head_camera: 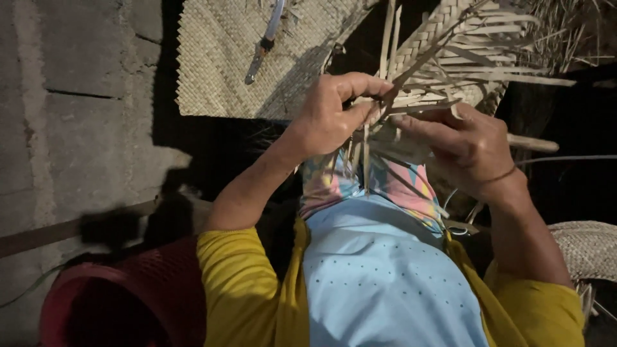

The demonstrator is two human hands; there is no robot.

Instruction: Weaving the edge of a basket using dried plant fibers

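1. Concrete floor point(83, 128) is filling the left of the head view, lying grey and cracked, with deep shadow spreading beyond it toward the right.
2. Lying flat on that floor at the top is a finished woven mat point(218, 58), and a knife point(263, 45) is resting on it, well apart from both hands.
3. Up near the middle of the view, the left hand point(331, 115) is curling its fingers point(360, 87) narrowly, pinching thin palm strips point(450, 64) between thumb and forefinger.
4. The right hand point(469, 144) is holding its fingers point(418, 125) close together, pressing on the same bundle of strips just beside the left hand; a thin band is circling its wrist.
5. Between and behind the two hands, the half-woven piece point(437, 32) is rising up, its loose strip ends sticking out to the right and hanging down toward the person's lap.
6. Yellow sleeves are covering both upper arms, and a pale blue dotted garment is lying below the hands.
7. A red basket point(128, 295) is sitting at the lower left, and another woven item point(588, 247) is showing at the right edge.
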